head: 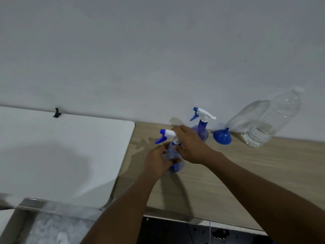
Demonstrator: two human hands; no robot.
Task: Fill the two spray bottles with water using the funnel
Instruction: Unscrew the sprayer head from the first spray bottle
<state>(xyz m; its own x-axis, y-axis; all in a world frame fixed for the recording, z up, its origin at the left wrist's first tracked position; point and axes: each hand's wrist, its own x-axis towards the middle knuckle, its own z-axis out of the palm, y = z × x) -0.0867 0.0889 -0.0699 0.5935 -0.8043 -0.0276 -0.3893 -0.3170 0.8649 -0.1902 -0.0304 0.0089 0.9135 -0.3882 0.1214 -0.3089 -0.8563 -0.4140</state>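
A blue spray bottle with a white and blue trigger head stands on the wooden table. My left hand grips its clear blue body. My right hand is curled round its neck and white head. A second blue spray bottle stands behind, near the wall, its head on. Right of that one a blue funnel lies mouth down. Further right a large clear water bottle leans against the wall, partly filled.
A white tabletop adjoins the wooden table on the left, with a small black clip at its far edge. A metal frame shows at the lower left. Dark floor lies below the table's front edge.
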